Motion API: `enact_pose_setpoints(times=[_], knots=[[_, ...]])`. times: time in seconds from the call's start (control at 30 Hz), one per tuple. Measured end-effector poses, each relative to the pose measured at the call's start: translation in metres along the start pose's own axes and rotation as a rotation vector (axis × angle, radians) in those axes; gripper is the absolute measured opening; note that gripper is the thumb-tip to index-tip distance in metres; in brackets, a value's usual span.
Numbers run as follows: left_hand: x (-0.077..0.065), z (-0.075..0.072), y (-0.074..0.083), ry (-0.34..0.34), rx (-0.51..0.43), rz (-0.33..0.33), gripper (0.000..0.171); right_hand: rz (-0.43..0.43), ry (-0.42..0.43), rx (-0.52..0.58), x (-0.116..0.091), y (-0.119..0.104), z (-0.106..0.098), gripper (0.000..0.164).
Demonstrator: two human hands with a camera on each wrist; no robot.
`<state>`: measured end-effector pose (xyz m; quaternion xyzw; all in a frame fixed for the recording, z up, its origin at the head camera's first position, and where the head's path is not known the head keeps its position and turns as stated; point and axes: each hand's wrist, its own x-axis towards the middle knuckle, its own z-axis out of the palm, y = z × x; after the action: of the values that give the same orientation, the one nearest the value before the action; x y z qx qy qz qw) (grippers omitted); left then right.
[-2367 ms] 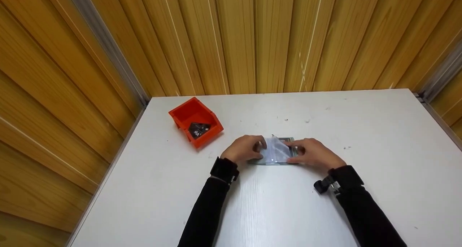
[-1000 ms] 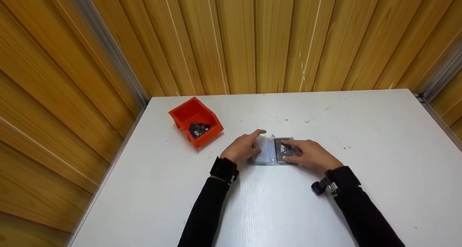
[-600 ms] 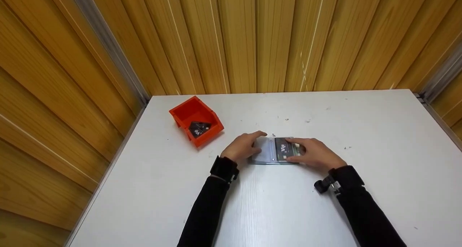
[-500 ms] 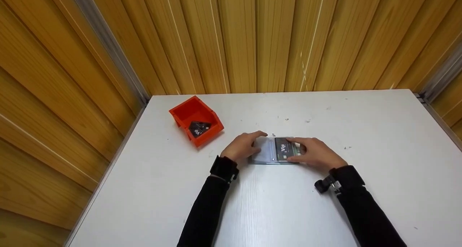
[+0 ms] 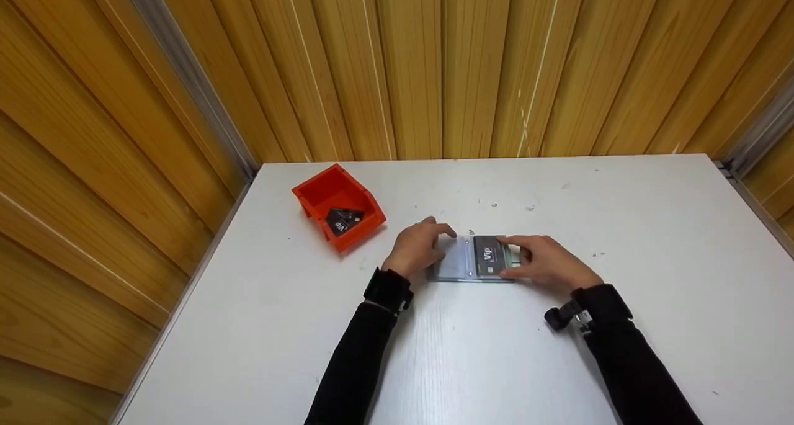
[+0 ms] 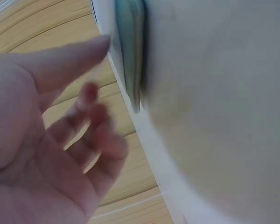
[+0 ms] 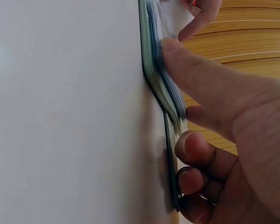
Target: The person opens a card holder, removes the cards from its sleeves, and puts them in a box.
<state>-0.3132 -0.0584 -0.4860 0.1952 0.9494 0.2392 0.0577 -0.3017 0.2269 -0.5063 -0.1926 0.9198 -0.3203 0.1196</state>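
Observation:
A card holder (image 5: 454, 262) with clear sleeves lies spread flat on the white table. In its right-hand sleeve shows a black card lettered "Vip" (image 5: 488, 257). My left hand (image 5: 417, 246) lies at the left sleeve, thumb and forefinger apart over its edge; in the left wrist view its other fingers are loosely bent. My right hand (image 5: 546, 260) grips the holder's right side, forefinger at the far corner and thumb at the near one. In the right wrist view the thumb (image 7: 177, 53) rests on the layered sleeves, and the other fingers bend at the green cover's (image 7: 170, 158) edge.
An orange-red bin (image 5: 340, 198) stands at the back left of the table (image 5: 248, 326), with black cards (image 5: 343, 220) inside. Wood-pattern panels (image 5: 409, 71) wall the back and sides.
A clear sleeve lifted between both hands has been turned to the left, uncovering the "Vip" card. My right hand has slid right to the card's edge; my left hand has shifted slightly.

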Motion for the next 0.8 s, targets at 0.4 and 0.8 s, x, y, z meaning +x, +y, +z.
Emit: enact_pose_setpoints(times=[0.4, 0.8], knots=[[0.007, 0.027, 0.025, -0.098, -0.543, -0.176, 0.023, -0.052, 0.011, -0.006, 0.0, 0.003, 0.002, 0.076], [0.006, 0.028, 0.027, -0.108, -1.006, -0.332, 0.014, -0.044, 0.02, 0.0, 0.001, 0.003, 0.002, 0.078]])
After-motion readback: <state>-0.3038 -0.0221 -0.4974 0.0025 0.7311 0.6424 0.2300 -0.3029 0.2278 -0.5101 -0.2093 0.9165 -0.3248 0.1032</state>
